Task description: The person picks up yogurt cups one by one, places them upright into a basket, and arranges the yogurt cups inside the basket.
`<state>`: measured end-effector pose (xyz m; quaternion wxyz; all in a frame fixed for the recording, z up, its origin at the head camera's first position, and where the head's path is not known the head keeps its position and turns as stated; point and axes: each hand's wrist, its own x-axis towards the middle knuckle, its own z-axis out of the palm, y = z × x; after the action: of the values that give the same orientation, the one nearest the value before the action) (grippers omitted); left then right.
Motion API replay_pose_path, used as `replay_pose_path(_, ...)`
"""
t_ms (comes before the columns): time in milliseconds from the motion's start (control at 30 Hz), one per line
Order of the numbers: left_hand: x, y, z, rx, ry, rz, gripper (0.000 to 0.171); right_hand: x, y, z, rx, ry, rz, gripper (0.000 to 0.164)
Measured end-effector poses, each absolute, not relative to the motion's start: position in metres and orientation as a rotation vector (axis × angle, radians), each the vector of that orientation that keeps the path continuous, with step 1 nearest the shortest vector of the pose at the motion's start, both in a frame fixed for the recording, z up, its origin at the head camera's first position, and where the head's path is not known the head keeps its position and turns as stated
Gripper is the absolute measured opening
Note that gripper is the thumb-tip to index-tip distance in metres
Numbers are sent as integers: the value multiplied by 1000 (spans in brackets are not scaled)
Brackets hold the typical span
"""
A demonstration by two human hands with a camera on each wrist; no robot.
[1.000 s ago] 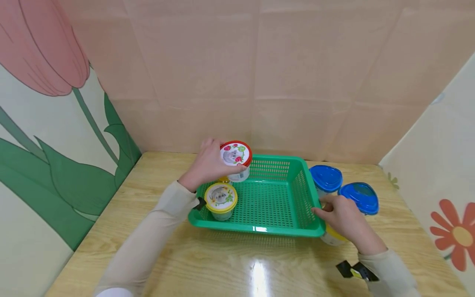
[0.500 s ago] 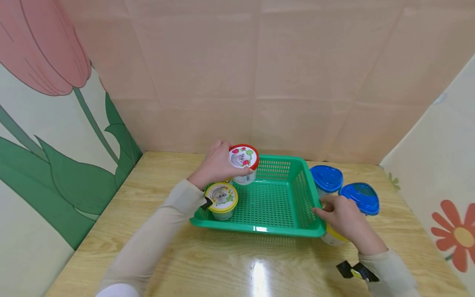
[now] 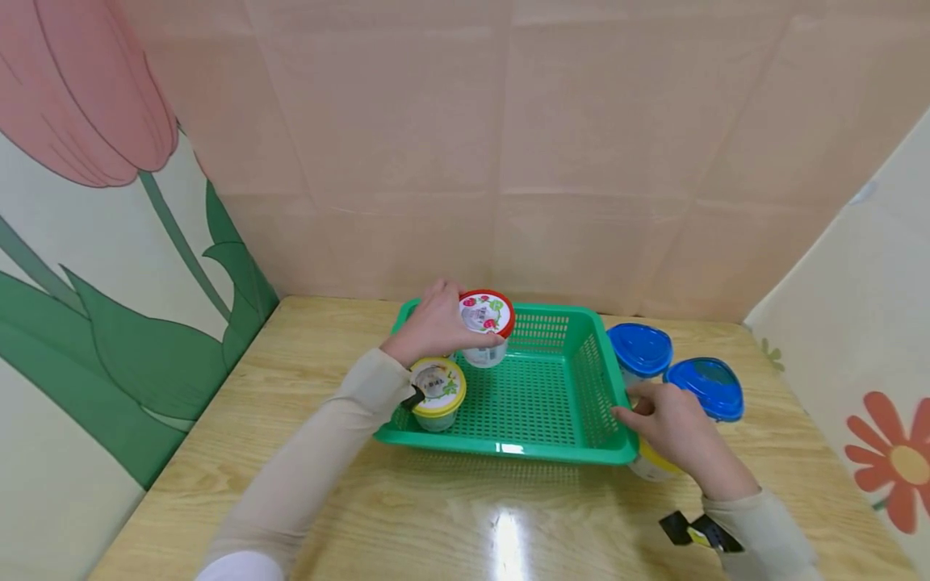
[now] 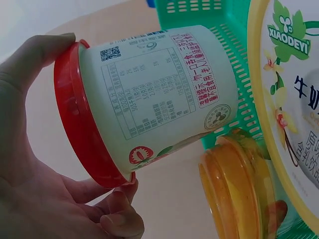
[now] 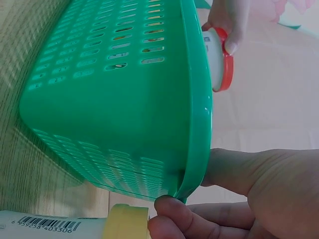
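My left hand grips a white tub by its red lid, thumb on the near side. The tub hangs over the left half of the green plastic basket, at rim height in the right wrist view. Inside the basket, at its left end, stands a tub with a yellow lid. A translucent orange container shows beside it in the left wrist view and is mostly hidden in the head view. With thumb and fingertips, my right hand pinches the rim of the basket's right end.
To the basket's right stand two containers with blue lids, the rear one and the front one. A white container with a yellow lid is partly hidden under my right hand. A peach-coloured covering rises behind the wooden table.
My left hand has moved right and slightly down with the red-lidded tub, further over the basket. The right hand has stayed on the rim.
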<state>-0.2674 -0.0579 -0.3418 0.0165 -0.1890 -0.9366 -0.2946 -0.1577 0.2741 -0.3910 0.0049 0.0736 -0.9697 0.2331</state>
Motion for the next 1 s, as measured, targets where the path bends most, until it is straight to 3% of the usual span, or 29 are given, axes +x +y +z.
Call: replay_pose_path(1000, -283, -41, -367, -655, -3076, -714, 91, -156, 275, -391, 225, -3031, 709, 25)
